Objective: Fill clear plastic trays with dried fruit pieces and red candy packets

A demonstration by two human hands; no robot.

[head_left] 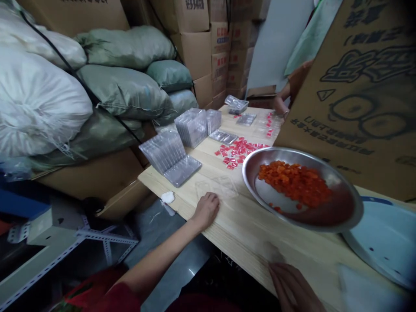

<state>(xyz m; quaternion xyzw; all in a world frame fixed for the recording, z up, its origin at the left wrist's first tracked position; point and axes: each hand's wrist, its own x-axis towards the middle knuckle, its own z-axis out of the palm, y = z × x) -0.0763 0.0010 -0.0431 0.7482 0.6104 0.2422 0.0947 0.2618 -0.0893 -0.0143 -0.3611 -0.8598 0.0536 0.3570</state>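
Observation:
My left hand [206,209] rests on the near edge of the wooden table [240,229], fingers curled, on a thin clear plastic sheet [217,186] that lies flat there. My right hand [292,286] lies low at the table's front edge, fingers stretched forward and blurred, with nothing seen in it. Just beyond both hands stands a steel bowl [344,212] with a heap of small orange pieces [297,182].
Small red packets [238,151] lie scattered mid-table. Clear plastic trays [170,156] and more stacks [195,125] stand at the left edge. Another person's hand [281,104] works at the far end. A big cardboard box [357,86], a blue lid [386,238], sacks [123,91].

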